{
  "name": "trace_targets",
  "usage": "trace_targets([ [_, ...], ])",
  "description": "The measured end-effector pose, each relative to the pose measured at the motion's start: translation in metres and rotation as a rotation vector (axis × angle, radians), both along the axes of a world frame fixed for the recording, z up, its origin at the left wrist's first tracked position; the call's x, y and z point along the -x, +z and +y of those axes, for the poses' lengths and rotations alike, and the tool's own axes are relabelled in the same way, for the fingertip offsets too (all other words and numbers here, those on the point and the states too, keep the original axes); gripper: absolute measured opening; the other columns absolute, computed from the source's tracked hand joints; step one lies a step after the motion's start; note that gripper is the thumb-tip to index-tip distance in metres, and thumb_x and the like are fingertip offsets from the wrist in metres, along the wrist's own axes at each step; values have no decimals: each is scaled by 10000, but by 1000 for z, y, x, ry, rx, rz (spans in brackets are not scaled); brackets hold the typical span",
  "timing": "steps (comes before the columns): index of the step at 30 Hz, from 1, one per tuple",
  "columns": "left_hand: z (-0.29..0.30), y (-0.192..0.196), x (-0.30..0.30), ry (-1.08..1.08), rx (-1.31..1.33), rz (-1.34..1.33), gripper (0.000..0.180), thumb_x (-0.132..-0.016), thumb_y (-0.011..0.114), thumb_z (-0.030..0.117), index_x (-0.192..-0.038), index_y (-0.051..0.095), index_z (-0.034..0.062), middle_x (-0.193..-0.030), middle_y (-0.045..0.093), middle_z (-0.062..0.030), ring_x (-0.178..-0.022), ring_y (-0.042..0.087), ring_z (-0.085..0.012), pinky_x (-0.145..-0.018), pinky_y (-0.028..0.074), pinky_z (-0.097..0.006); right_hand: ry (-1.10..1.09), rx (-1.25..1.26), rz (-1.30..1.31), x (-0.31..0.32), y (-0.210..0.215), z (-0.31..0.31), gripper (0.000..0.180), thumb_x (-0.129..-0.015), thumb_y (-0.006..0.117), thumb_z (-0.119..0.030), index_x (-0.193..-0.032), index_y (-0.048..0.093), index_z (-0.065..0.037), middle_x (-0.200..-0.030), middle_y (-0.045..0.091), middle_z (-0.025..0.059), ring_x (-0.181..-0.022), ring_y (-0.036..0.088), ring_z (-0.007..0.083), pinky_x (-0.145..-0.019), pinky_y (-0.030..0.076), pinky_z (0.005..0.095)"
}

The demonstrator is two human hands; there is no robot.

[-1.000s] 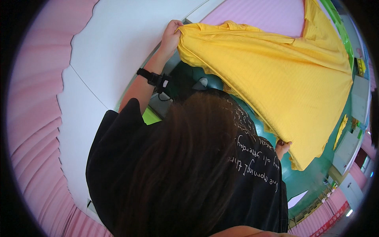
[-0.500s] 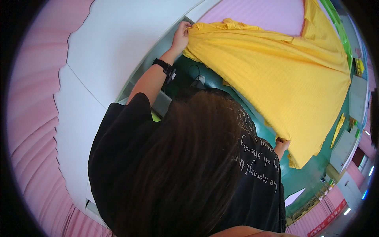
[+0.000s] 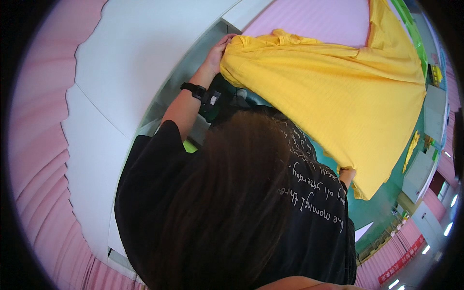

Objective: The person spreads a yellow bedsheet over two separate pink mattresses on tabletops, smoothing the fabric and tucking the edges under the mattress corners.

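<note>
A large yellow cloth (image 3: 333, 101) with a fine striped weave stretches between my two hands. At its upper left corner my left hand (image 3: 218, 54) is closed, the fingers gripping the gathered edge. A black band with a small dark device (image 3: 208, 95) sits on that wrist. My right hand (image 3: 346, 174) pinches the lower edge on the right, partly covered by the cloth. The far part of the cloth lies over a pale pink padded surface (image 3: 314, 21), and a narrower strip runs up at the far right.
A white tabletop (image 3: 140, 53) extends on the left, with pink pleated drapery (image 3: 38, 145) beyond it. Green floor (image 3: 369, 212) shows at the right, near grey cabinets (image 3: 418, 176). A yellow piece (image 3: 411, 151) lies by them. My black shirt fills the lower middle.
My left hand has shifted slightly down and left with its corner of the cloth. The cloth's lower right end has risen a little. Both hands keep their hold.
</note>
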State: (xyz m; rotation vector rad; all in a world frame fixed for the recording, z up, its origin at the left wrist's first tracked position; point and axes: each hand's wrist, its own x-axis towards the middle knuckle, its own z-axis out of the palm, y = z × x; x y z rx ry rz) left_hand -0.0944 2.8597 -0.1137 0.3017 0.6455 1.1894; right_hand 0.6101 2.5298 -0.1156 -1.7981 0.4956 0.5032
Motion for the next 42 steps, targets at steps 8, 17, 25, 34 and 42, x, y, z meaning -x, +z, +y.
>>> trace_targets([
  [8, 6, -12, 6, -5, 22, 399, 347, -918, 476, 379, -929, 569, 45, -886, 579, -21, -816, 551, -101, -746, 454, -253, 66, 104, -35, 52, 36, 6, 246, -818, 535, -295, -829, 559, -50, -713, 536, 95, -555, 481, 243, -464, 405, 354],
  [17, 24, 11, 27, 116, -149, 439, 476, -905, 418, 503, -745, 524, 67, -674, 495, 20, -634, 481, -84, -628, 420, -239, 804, 640, -421, 33, 29, 3, 140, -759, 574, -157, -766, 630, -29, -677, 606, 132, -608, 581, 278, -534, 460, 355],
  [25, 0, 0, 30, -254, -169, 837, 457, -912, 463, 418, -1099, 556, 11, -1011, 594, -58, -918, 542, -137, -839, 415, -272, 1327, 1535, -852, 37, 21, 5, 218, -692, 646, -221, -753, 678, -14, -744, 639, 208, -732, 634, 345, -656, 516, 389],
  [34, -44, 1, 51, -424, -117, 558, 547, -834, 627, 234, -1265, 407, -23, -1184, 517, -72, -1076, 493, -150, -959, 362, -284, -37, 1011, -722, 103, 64, 72, 470, -750, 601, -308, -1064, 506, 29, -1095, 488, 217, -995, 509, 338, -799, 470, 436],
  [42, -47, 18, 30, -47, -235, 602, 304, -841, 610, 124, -1111, 542, 3, -1029, 576, -24, -968, 524, -114, -874, 404, -243, 843, 178, -1201, 148, 98, 208, 375, -748, 641, -131, -1064, 516, 29, -1041, 523, 160, -935, 507, 243, -777, 446, 349],
])
